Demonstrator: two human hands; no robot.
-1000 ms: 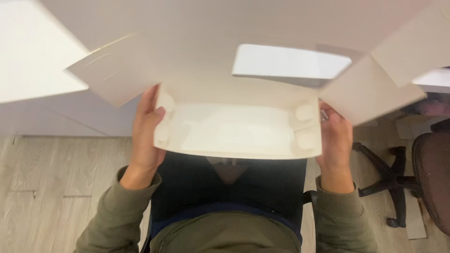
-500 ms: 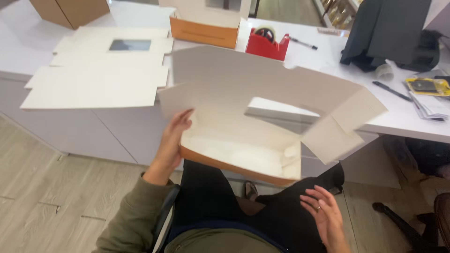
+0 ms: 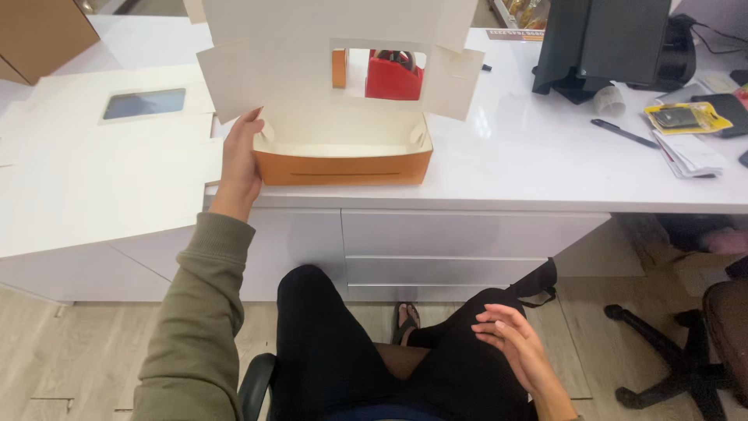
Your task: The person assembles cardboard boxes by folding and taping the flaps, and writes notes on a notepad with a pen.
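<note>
Folded cardboard box at upper centre of frame, standing upright on white worktop edge. Orange outside, white inside. Shallow rectangular tray, thin slot along front wall. Lid raised upright behind, white, with rectangular window cut-out; side flaps splayed outward at both upper corners. Tray interior bare.
</note>
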